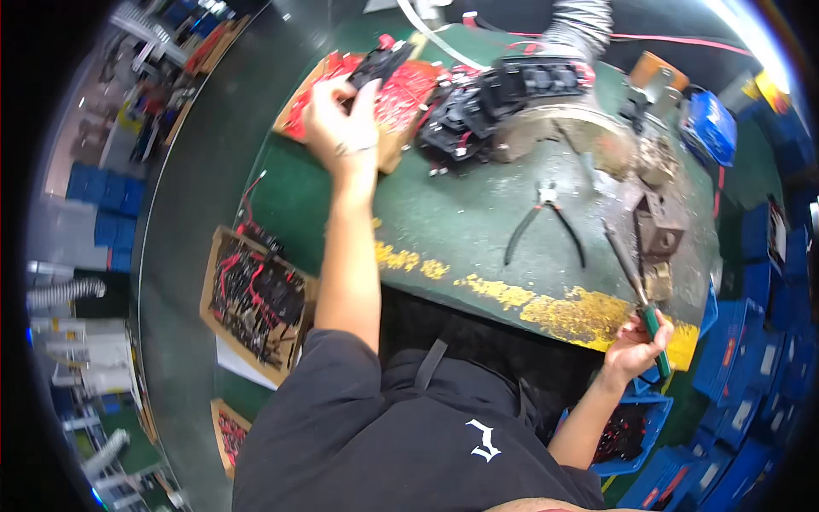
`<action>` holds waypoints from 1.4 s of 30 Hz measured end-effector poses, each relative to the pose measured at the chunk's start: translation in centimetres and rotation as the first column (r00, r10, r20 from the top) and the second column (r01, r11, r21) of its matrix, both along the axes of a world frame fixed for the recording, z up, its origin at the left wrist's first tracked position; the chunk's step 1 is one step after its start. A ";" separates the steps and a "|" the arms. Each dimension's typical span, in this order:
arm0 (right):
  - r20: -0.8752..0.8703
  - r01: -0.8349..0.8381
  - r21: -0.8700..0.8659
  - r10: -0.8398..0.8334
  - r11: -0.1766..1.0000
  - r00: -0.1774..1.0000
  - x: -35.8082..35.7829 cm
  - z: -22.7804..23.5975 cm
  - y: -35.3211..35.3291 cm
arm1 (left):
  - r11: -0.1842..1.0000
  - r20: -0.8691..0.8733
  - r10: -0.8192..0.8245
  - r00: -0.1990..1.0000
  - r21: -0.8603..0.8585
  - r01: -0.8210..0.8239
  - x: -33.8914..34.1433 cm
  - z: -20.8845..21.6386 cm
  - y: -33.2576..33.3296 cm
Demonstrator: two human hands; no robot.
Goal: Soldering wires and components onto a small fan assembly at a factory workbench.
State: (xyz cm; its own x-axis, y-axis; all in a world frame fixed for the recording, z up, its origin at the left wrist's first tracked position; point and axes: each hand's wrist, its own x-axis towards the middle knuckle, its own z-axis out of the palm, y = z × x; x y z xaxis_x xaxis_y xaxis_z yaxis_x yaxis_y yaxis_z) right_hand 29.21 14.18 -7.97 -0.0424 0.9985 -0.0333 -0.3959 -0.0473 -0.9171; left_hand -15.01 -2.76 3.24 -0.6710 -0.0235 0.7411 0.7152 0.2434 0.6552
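My left hand [341, 128] reaches to the far left of the green workbench, its fingers closed on a black plastic part [384, 63]. Beneath it lies a cardboard box [394, 152] filled with red wires [401, 96]. In my right hand [636, 348], near the front right corner, is a soldering iron [650, 328] by its green handle, its metal shaft pointing away from me over the bench. A pair of cutting pliers [547, 205] with dark handles rests between the two hands, spread apart.
Black plastic housings [465, 115] are piled at the back middle, below a silver duct hose [580, 26]. Metal blocks [659, 229] stand right of the iron. A cardboard box [256, 299] of black parts sits left; a blue bin [657, 418] is low on the right.
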 end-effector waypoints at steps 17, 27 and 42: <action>0.015 -0.005 0.029 0.005 1.000 1.000 1.2 -0.5 0.9 | 0.678 -0.076 -0.131 0.988 -0.734 0.034 1.0 1.7 -5.5; -0.027 -0.064 0.068 0.066 0.996 0.997 1.0 -0.2 0.8 | -0.350 -0.079 -0.236 0.969 -0.923 -0.160 -0.8 5.7 -20.9; -0.022 0.021 0.092 -0.019 0.996 1.000 -0.4 0.5 0.3 | -0.142 0.143 -0.044 0.989 -0.980 0.136 -2.6 7.9 -19.1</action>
